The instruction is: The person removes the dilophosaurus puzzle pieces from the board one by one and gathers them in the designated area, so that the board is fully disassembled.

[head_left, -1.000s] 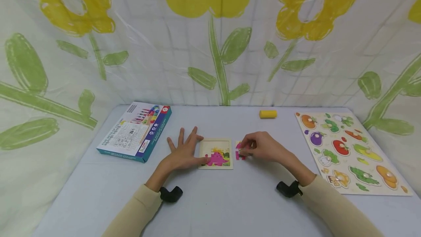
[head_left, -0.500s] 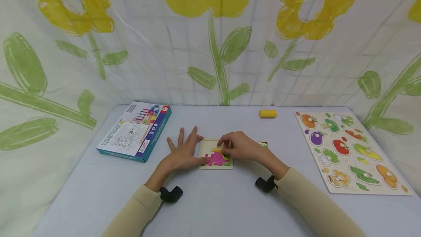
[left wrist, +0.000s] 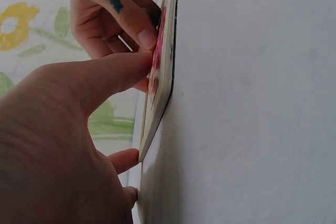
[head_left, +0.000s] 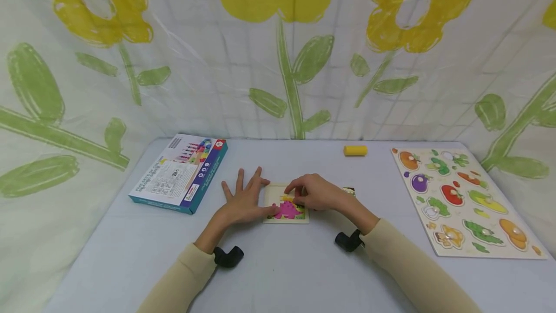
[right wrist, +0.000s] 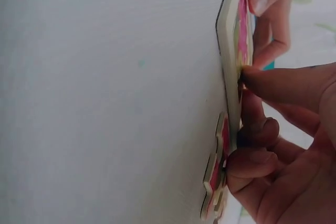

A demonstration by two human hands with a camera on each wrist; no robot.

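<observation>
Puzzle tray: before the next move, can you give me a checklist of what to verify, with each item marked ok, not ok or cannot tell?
1. Tray flat on the table: ok.
2. Left hand touching the tray: ok, fingers spread, thumb over the picture.
3. Right hand at the tray: ok.
4. Right hand pinching a piece: cannot tell, the fingers hide the contact.
5. All pieces in: not ok, loose pieces lie beside the tray.
6. Cylinder and board apart from both hands: ok.

Pzl pcs (head_left: 350, 190) mostly hid, sleeves (head_left: 414, 264) cut btm
</observation>
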